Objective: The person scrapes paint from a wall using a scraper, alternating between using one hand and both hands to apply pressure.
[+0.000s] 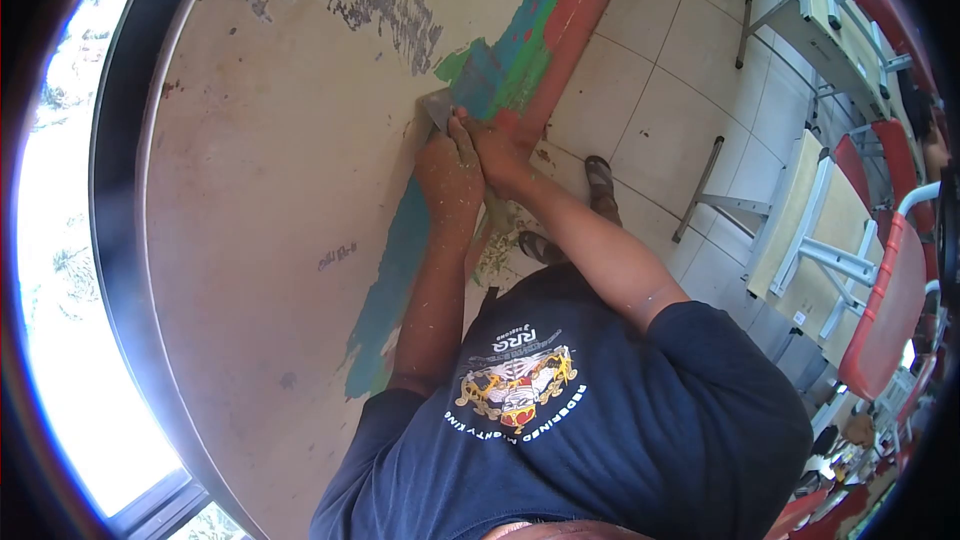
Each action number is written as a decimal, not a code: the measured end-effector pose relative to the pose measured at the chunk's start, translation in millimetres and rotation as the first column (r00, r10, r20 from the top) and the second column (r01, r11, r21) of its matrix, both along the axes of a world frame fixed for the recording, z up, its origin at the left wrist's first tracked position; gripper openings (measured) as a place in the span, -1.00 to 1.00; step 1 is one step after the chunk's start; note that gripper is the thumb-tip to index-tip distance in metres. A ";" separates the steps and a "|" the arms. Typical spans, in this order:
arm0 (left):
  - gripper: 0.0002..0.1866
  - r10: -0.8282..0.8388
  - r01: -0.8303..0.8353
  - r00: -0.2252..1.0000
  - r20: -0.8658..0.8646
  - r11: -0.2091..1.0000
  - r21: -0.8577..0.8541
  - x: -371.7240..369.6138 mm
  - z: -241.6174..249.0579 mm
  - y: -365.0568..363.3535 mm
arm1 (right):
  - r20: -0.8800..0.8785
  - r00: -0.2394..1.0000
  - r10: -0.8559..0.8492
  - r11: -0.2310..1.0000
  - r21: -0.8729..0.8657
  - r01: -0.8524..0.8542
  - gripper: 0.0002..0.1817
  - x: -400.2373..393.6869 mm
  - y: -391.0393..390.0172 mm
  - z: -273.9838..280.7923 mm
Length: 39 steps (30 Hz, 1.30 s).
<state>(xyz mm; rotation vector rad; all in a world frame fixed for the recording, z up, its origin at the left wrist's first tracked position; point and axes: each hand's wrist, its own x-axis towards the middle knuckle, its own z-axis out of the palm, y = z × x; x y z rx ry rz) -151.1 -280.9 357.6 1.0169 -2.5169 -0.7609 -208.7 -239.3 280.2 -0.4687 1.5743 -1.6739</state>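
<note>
A cream wall [290, 140] with a peeling teal-and-red band [520, 50] fills my view, tiled floor [650, 70] beside. Both hands, left hand [447, 175] and right hand [497, 155], close on a scraper [438, 107] pressed against the paint edge. I judge it light, stiff; best gripped by the handle, which the fingers hide.

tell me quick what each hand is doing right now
Left hand: closed on the scraper, blade against the painted wall.
Right hand: closed, pressed beside the left hand; whether it grips the scraper itself cannot be told.
</note>
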 end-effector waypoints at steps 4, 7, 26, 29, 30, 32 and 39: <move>-0.56 -0.003 0.002 0.999 0.041 0.999 0.032 -7.9 -2.3 -2.0 | 0.120 0.990 0.077 0.995 0.053 -0.084 -0.39 -15.8 6.2 22.2; -0.55 0.005 -0.006 1.000 0.019 0.999 0.043 -5.3 -6.6 -1.1 | 0.030 1.000 -0.003 1.000 0.016 0.003 -0.37 -11.6 5.8 11.7; -0.53 0.058 -0.049 0.993 -0.106 0.996 0.080 -2.4 -27.8 -5.2 | -0.101 0.992 -0.077 0.994 0.073 0.084 -0.28 -6.3 1.5 4.7; -0.51 0.033 -0.024 0.996 -0.086 0.993 0.113 -5.8 -17.2 -2.1 | -0.255 0.957 -0.134 0.988 0.042 0.150 -0.30 -8.5 -0.4 1.9; -0.51 0.034 -0.024 0.996 -0.085 0.993 0.113 -8.2 -16.2 -2.1 | -0.121 0.985 -0.120 0.991 0.043 0.126 -0.30 -15.5 2.6 10.3; -0.48 0.041 -0.014 0.988 -0.152 0.985 0.171 -13.4 -17.4 -0.7 | 0.021 0.994 -0.105 0.993 0.051 0.104 -0.30 -19.8 8.9 24.4; -0.50 0.050 0.010 0.971 -0.233 0.968 0.250 -0.4 -15.4 -8.2 | -0.139 0.971 -0.194 0.981 -0.006 0.195 -0.36 -0.6 0.0 25.5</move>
